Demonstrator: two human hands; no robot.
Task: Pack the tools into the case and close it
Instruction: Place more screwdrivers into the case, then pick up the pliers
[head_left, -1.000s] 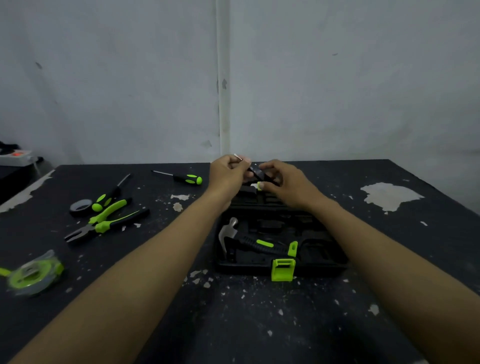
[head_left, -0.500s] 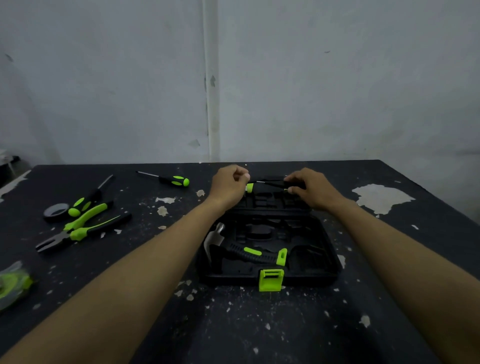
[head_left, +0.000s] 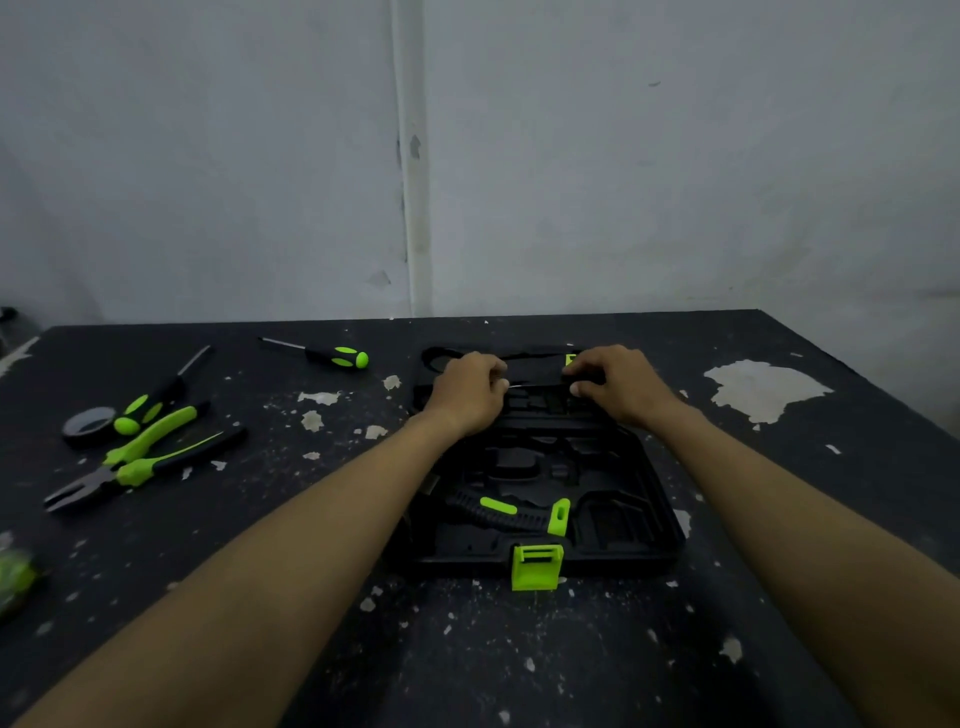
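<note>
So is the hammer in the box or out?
In. The hammer lies in the open case, its green-tipped handle just behind the front latch.

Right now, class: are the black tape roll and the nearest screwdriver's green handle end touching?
Cannot tell. In the head view the screwdriver handle's green end overlaps the tape roll rim with no visible gap, but this single angle could hide one.

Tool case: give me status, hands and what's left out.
Both hands, left hand and right hand, pressing a small screwdriver into the open case. Hammer seated. Pliers, two screwdrivers, tape outside.
</note>
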